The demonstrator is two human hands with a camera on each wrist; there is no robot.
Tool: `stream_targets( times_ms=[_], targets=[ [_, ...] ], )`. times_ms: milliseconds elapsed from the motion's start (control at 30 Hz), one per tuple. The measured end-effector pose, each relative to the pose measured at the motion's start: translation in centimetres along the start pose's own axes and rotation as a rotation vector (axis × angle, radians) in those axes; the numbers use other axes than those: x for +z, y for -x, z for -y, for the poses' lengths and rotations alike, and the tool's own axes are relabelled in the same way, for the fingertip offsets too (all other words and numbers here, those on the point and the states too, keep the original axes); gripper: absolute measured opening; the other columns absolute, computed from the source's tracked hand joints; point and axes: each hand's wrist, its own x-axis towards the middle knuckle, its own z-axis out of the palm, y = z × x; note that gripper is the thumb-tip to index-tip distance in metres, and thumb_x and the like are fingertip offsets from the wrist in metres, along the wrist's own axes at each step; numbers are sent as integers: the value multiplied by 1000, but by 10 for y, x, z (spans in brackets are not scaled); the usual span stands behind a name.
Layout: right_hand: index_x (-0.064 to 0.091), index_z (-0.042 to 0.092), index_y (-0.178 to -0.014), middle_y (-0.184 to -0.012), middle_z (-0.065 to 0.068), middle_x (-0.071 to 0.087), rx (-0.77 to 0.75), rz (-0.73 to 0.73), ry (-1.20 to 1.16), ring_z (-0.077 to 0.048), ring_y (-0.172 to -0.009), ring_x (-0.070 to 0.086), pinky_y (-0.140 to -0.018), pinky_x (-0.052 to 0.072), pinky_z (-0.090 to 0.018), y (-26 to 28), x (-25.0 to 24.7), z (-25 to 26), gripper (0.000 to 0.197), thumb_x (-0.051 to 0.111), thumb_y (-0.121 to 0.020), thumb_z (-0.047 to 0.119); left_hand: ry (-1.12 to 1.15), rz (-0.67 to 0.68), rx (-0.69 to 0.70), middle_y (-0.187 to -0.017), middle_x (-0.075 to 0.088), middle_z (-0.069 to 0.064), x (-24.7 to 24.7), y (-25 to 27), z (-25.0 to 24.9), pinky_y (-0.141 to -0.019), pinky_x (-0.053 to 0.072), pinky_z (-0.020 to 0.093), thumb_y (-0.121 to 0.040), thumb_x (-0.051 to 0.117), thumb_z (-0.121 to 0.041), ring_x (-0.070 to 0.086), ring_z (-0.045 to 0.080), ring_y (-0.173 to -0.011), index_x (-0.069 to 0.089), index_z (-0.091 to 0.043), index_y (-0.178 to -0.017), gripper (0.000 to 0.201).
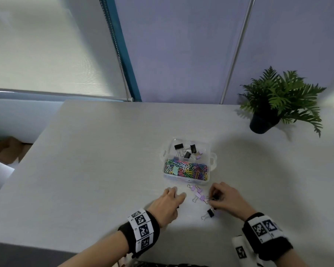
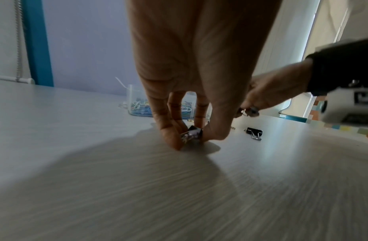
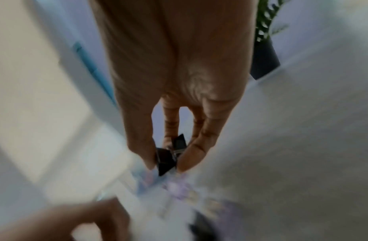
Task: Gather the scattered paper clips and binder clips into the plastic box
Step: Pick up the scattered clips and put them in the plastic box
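Observation:
A clear plastic box (image 1: 212, 160) sits mid-table, holding coloured paper clips and several binder clips; it also shows behind my fingers in the left wrist view as the box (image 2: 133, 104). Just in front of it lie several purple binder clips (image 1: 198, 193). My left hand (image 1: 170, 203) pinches a black binder clip (image 2: 192, 133) against the table. My right hand (image 1: 220, 197) is lifted and pinches black binder clips (image 3: 168, 156) between thumb and fingers. One more black binder clip (image 1: 208, 213) lies between my hands, seen too as the loose clip (image 2: 254, 132).
A potted fern (image 1: 274, 101) stands at the table's back right. The table's left edge (image 1: 27, 151) drops off to a floor area with a brown object. A window blind and its bead cord hang behind the table at left.

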Motion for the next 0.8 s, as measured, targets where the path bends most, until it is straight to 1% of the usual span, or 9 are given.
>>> stream_targets(
  times_ms=[133,300,433,500,533,600,633,700,800],
  targets=[
    [61,12,-77,-69,0,65,-70,72,-334,-3,-57,60,-61,50,-16,-12,-31,44,10,71,-78,10,8,-17,-20,-126,34,14,4,3,0,-90,49,42,-85,41,-6,37,29,-116,27,-21,-135,53],
    [59,11,-79,-76,-2,65,-92,-222,-325,-15,-66,64,-71,53,-27,-80,-49,68,12,71,-78,8,-13,-24,-19,-127,34,14,3,4,-3,-88,50,41,-87,40,-6,36,30,-117,28,-20,-136,52],
    [60,6,-94,-92,-4,56,-158,-137,156,-20,-94,52,-81,43,-27,-111,-27,71,18,66,-82,18,-5,-36,-19,-126,34,13,4,5,-2,-87,50,40,-86,41,-6,35,29,-116,29,-20,-134,52],
    [58,9,-107,-110,-8,55,-297,-95,431,-21,-111,45,-85,43,-30,-111,-15,77,24,59,-87,22,11,-45,-27,-123,36,13,7,6,1,-86,50,43,-84,41,-5,36,30,-114,31,-20,-132,51],
    [60,11,-108,-113,-8,56,-420,-116,535,-21,-113,47,-80,46,-29,-108,-9,81,24,62,-85,17,13,-47,-28,-121,36,13,8,6,2,-85,49,45,-82,40,-5,37,30,-113,31,-19,-131,51],
    [67,19,-94,-96,-4,64,-648,-119,703,-21,-95,61,-56,45,-23,-105,4,86,36,78,-63,5,14,-49,-18,-118,37,13,9,7,4,-84,48,47,-81,40,-5,37,30,-110,33,-19,-127,49],
    [68,22,-87,-87,-2,65,-724,-91,782,-21,-84,63,-52,45,-21,-107,10,84,43,83,-52,3,18,-42,-15,-116,38,12,10,8,4,-83,49,47,-80,41,-4,38,29,-108,34,-19,-124,47],
    [66,22,-81,-82,-3,65,-801,-23,843,-23,-78,63,-57,51,-24,-113,18,79,45,84,-45,2,32,-30,-11,-111,40,10,9,8,6,-80,50,47,-80,42,-2,40,27,-102,36,-18,-115,39],
    [63,17,-77,-82,-7,64,-823,18,779,-27,-77,61,-60,53,-29,-115,16,76,34,78,-52,-2,81,-24,-7,-105,42,8,4,11,9,-78,50,47,-78,44,0,42,25,-96,38,-18,-105,32]
  ],
)
